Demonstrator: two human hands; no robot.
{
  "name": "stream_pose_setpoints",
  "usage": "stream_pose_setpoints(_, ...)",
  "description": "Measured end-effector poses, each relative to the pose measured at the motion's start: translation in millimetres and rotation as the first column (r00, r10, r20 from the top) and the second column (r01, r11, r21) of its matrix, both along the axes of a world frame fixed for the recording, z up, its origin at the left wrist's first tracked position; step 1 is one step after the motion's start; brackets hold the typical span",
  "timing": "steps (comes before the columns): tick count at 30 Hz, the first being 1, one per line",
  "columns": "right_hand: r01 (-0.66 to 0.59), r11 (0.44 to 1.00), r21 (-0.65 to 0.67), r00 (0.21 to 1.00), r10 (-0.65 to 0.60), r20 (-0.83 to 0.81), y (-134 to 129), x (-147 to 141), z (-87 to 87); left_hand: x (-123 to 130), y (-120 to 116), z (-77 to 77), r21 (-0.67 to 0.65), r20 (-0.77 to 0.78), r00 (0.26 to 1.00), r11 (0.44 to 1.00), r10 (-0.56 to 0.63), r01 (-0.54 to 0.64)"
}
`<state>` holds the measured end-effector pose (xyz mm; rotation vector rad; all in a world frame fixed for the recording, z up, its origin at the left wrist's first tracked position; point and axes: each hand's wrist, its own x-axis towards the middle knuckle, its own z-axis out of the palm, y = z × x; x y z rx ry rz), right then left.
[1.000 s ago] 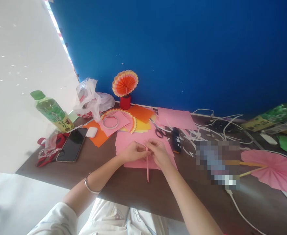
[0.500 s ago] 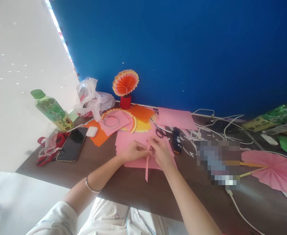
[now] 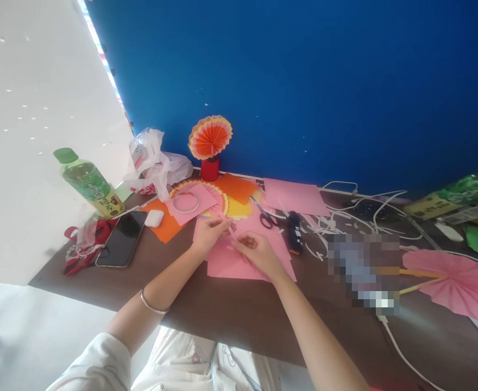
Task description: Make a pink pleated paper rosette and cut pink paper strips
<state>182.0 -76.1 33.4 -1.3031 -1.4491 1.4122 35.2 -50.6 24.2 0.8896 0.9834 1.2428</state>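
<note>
Between both hands runs a narrow folded strip of pink paper (image 3: 232,232), tilted up toward the left. My left hand (image 3: 210,234) pinches its upper part, and my right hand (image 3: 256,251) grips it lower down, fingers closed. Beneath them lie pink paper sheets (image 3: 226,269) on the brown desk. Scissors with dark handles (image 3: 268,219) rest at the sheets' upper right. Behind my left hand, a ring-shaped bangle (image 3: 185,210) lies on pink paper, over a pleated paper fan (image 3: 223,202) with yellow and orange edging.
Leftward are a phone (image 3: 121,240), a white earbud case (image 3: 153,218) and a green-capped bottle (image 3: 90,184). A pleated rosette (image 3: 210,137) stands in a red holder at the back. On the right are a black-and-orange tool (image 3: 294,233), white cables (image 3: 385,209) and a pink fan (image 3: 459,279).
The pink strip has turned from nearly upright to a slant. My left hand has moved up and slightly left, while my right hand has shifted lower along the strip.
</note>
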Motion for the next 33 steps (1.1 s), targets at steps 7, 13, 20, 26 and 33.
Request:
stream_pose_setpoints(7, 0.027, 0.999, 0.047, 1.0, -0.027, -0.014, 3, 2, -4.0, 3, -1, -3.8, 0.039, -0.12, 0.993, 0.999, -0.008, 0.013)
stream_pose_setpoints(13, 0.03, 0.999, 0.016, 0.999, -0.03, -0.027, 3, 3, 0.2, 4, -3, -5.4, 0.066, -0.126, 0.992, 0.998, -0.009, 0.018)
stream_pose_setpoints(20, 0.038, 0.999, 0.03, 0.999, -0.037, -0.017, 4, 3, -3.2, 5, -5, -5.1, 0.047, -0.124, 0.992, 0.999, -0.012, 0.018)
stream_pose_setpoints(26, -0.022, 1.0, -0.021, 0.999, 0.021, -0.038, 4, 11, -3.9, 8, -4, -8.6, 0.008, -0.134, 0.99, 0.999, -0.034, 0.036)
stream_pose_setpoints(33, -0.029, 0.999, -0.035, 1.0, 0.029, -0.009, 4, 14, 0.0, 5, -1, -11.1, 0.041, -0.095, 0.995, 0.999, -0.009, 0.013)
